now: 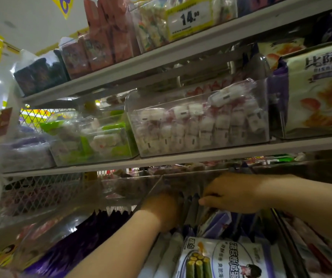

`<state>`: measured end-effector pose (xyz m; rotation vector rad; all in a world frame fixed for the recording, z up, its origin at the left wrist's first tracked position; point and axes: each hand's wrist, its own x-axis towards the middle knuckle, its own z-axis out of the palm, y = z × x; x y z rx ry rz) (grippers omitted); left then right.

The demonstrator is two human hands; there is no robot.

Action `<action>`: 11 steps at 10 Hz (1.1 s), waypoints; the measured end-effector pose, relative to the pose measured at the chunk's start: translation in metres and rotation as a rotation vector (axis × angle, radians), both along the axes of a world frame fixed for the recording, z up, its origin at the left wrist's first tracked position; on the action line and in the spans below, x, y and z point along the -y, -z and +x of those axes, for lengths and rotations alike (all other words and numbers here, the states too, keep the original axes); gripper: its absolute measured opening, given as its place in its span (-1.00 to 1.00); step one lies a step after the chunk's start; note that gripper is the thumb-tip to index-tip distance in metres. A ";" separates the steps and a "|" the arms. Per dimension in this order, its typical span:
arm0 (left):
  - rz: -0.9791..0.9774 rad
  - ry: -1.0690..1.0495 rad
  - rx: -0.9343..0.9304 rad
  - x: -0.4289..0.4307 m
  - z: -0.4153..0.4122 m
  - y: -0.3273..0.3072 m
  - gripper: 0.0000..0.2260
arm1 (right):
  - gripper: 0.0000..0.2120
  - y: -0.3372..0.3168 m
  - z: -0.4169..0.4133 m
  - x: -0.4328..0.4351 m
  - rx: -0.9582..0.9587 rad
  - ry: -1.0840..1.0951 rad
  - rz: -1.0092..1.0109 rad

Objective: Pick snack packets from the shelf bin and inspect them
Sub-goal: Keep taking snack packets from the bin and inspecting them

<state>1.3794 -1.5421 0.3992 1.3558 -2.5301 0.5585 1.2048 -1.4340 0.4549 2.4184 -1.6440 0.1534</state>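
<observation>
Both my hands reach into a clear shelf bin [153, 189] on the lowest visible shelf. The bin holds upright snack packets [191, 207] with dark zigzag tops. My left hand [161, 209] is pushed in among the packets, its fingers hidden behind them. My right hand [233, 194] comes in from the right, its fingers curled over the packet tops; a firm pinch does not show. In front lies a white and purple packet [225, 257] printed with green rolls.
A bin of dark purple packets [77, 237] stands to the left, red-striped packets [317, 245] to the right. The shelf above carries clear bins of white and pink sweets [199, 125] and green packs [93, 137]. A price tag [190, 17] hangs on the top shelf.
</observation>
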 end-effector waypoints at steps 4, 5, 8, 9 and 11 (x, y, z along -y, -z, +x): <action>0.211 -0.070 -0.113 0.003 -0.010 0.011 -0.62 | -0.60 0.002 -0.010 0.002 0.034 -0.053 -0.014; 0.228 0.032 -0.132 0.003 -0.010 0.009 -0.64 | -0.63 0.001 -0.008 0.001 0.029 -0.063 -0.034; 0.209 0.420 -0.572 -0.077 0.016 -0.012 -0.90 | -0.67 0.001 -0.012 -0.017 0.066 -0.048 -0.048; 0.357 0.510 -0.447 -0.114 0.028 0.001 -0.79 | -0.68 0.001 -0.013 -0.025 0.055 -0.078 -0.062; 0.394 0.456 -0.147 -0.128 0.026 0.027 -0.36 | -0.51 0.009 -0.013 -0.032 0.023 -0.100 -0.055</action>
